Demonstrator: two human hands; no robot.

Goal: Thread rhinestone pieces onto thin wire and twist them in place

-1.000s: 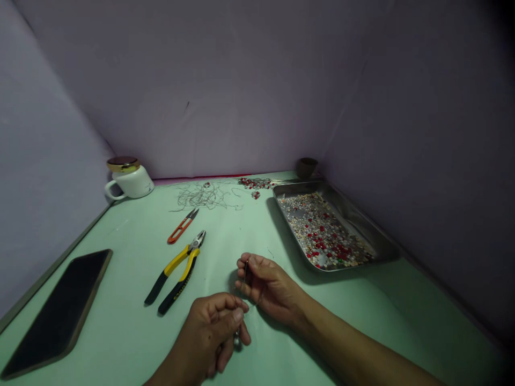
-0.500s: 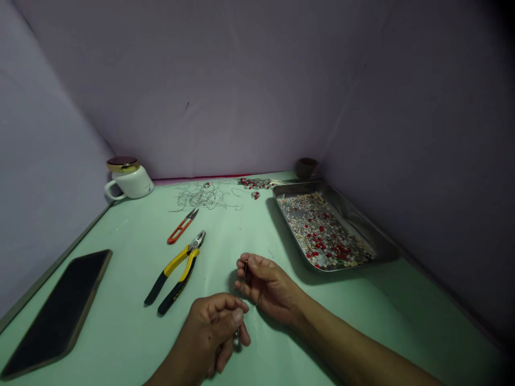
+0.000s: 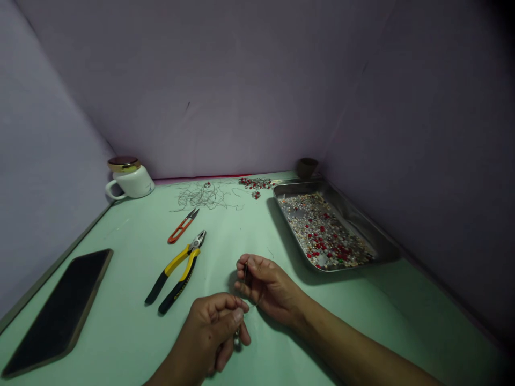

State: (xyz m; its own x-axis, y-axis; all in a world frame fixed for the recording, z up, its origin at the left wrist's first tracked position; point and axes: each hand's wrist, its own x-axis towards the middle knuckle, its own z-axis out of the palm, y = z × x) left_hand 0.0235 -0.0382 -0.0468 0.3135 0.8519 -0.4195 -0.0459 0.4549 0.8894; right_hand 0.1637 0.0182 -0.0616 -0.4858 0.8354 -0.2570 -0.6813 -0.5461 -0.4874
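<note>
My two hands meet low over the green table (image 3: 120, 300). My left hand (image 3: 213, 335) is curled closed, its thumb and forefinger pinching the lower end of a thin wire (image 3: 243, 279), with a small pale bead showing under the fingers. My right hand (image 3: 267, 284) is also closed, its fingertips pinching the upper part of the same wire. Yellow-handled pliers (image 3: 177, 271) lie just left of my hands, and orange thread snips (image 3: 182, 226) lie beyond them.
A steel tray (image 3: 362, 225) holding several red and pale beads stands at the right. A dark phone (image 3: 60, 308) lies at the left edge. A white lidded mug (image 3: 129, 178), tangled wire scraps (image 3: 205, 195), loose beads (image 3: 254, 183) and a small dark cup (image 3: 307, 166) line the back wall.
</note>
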